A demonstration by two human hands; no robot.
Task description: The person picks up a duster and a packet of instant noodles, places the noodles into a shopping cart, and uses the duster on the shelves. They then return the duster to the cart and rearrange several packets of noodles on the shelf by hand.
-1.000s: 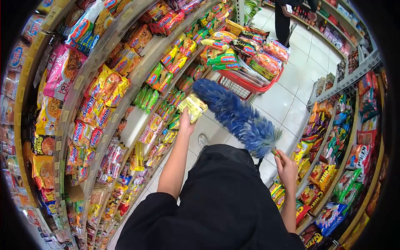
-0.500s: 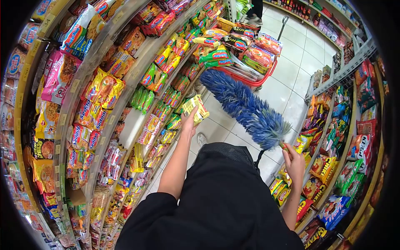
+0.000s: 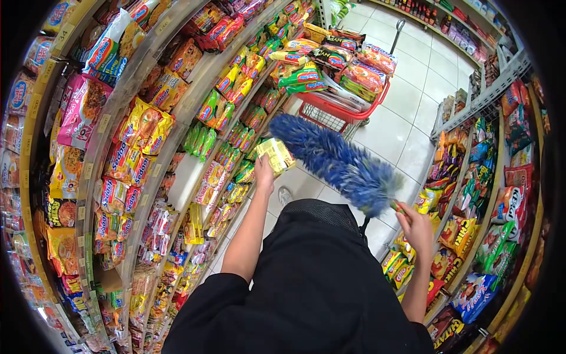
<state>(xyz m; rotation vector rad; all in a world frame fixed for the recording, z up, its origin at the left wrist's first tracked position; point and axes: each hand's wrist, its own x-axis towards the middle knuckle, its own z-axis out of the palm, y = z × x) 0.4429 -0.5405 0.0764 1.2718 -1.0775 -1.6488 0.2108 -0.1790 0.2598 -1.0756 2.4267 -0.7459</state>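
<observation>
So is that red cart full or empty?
The cart is full at the top: packets are heaped above its edge. I can't tell whether they fill it to the bottom.

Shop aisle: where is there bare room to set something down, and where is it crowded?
Bare floor tiles lie between the red cart and the right-hand shelves. A pale shelf strip is bare below the green packets. Crowded: the red cart, heaped with packs, and the right-hand shelves. The yellow packet in the left hand and blue duster leave little visible gap.
</observation>
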